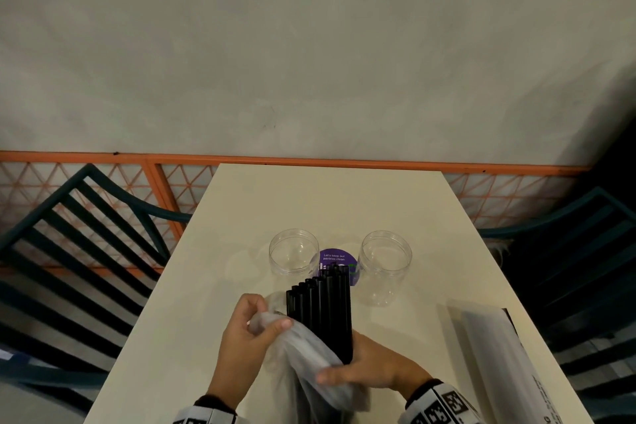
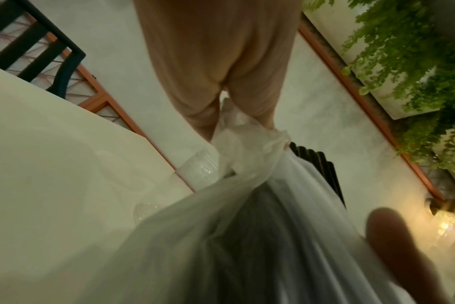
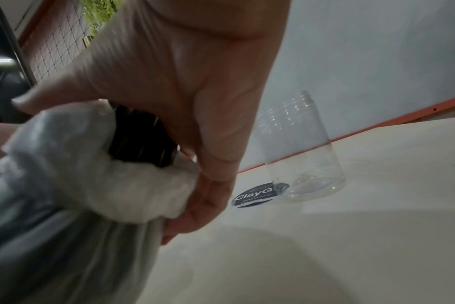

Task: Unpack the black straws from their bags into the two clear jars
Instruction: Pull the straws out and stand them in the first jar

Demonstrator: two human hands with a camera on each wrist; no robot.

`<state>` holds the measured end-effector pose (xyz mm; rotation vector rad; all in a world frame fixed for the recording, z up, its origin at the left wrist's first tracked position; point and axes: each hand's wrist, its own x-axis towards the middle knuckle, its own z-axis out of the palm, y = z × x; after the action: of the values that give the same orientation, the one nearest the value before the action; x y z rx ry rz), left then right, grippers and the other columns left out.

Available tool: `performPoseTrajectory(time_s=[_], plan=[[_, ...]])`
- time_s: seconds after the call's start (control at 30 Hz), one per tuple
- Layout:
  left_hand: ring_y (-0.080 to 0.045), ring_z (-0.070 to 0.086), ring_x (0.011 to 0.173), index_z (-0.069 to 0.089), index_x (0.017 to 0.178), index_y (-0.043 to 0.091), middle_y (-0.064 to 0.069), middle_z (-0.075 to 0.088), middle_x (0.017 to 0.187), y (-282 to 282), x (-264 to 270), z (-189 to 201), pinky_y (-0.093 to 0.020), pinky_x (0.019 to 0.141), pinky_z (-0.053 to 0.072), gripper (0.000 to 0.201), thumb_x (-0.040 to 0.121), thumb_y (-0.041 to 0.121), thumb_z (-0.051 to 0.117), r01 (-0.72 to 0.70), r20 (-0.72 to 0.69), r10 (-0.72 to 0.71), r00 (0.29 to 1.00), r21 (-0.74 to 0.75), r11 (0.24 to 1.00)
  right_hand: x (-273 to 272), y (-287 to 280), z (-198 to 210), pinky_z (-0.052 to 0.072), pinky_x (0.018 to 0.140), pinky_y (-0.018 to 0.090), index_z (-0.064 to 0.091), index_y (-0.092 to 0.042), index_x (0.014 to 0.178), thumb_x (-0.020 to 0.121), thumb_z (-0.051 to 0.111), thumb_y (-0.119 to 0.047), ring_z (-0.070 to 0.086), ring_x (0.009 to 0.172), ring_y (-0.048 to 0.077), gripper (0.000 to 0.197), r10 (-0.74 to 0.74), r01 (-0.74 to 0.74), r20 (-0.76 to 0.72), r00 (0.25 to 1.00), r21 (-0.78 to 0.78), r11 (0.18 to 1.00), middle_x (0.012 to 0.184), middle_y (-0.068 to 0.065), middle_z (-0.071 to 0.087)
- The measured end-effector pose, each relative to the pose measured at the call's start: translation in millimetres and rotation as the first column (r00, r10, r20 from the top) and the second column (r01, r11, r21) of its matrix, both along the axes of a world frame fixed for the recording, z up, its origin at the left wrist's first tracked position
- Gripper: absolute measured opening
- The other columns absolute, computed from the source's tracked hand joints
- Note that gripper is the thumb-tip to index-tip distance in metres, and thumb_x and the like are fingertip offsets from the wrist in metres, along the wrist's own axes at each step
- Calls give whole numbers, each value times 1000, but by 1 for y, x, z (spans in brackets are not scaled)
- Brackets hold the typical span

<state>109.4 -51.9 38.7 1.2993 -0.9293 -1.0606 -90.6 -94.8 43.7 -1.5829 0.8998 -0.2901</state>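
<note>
A bundle of black straws (image 1: 321, 310) sticks halfway out of a translucent white bag (image 1: 306, 351) over the near middle of the table. My left hand (image 1: 268, 317) pinches the bag's bunched mouth (image 2: 247, 144) beside the straws (image 2: 317, 164). Gripping the lower end of the bundle and the bag around it is my right hand (image 1: 347, 365); the right wrist view shows the straws (image 3: 140, 139) under my palm. Two clear jars stand open and empty beyond: the left jar (image 1: 293, 253) and the right jar (image 1: 384, 265).
A second flat white bag (image 1: 495, 354) lies at the table's right front edge. A round purple sticker (image 1: 335, 256) sits between the jars on the cream table (image 1: 241, 234). Dark slatted chairs (image 1: 86, 234) flank both sides; an orange lattice rail and a wall stand behind.
</note>
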Motion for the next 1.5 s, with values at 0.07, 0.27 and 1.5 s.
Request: performPoseTrajectory(time_s=[0.07, 0.27, 1.5], plan=[[-20, 42, 63, 44, 62, 26, 3, 47, 59, 0, -2, -2, -33, 58, 38, 39, 48, 39, 79, -33, 19, 33, 999, 5, 999, -2, 1, -2, 37, 104, 22, 33, -37, 135, 63, 82, -34, 44, 123, 3, 87, 76, -74, -59, 995, 27, 997, 136, -13, 45], [-12, 39, 53, 43, 61, 22, 8, 45, 52, -1, -3, 11, -15, 47, 37, 48, 50, 47, 83, 19, 61, -18, 998, -17, 1000, -1, 3, 4, 38, 87, 3, 44, -46, 115, 77, 73, -17, 50, 103, -17, 56, 76, -75, -56, 995, 21, 997, 118, -16, 53], [0, 51, 91, 57, 71, 22, 9, 47, 92, 26, -35, 26, -8, 66, 43, 36, 56, 52, 70, -135, 553, 171, 815, -105, 985, 10, -5, -8, 42, 37, 16, 41, -5, 81, 75, 58, 8, 47, 50, 22, 22, -548, 535, -2, 836, -216, 817, 68, 11, 47]])
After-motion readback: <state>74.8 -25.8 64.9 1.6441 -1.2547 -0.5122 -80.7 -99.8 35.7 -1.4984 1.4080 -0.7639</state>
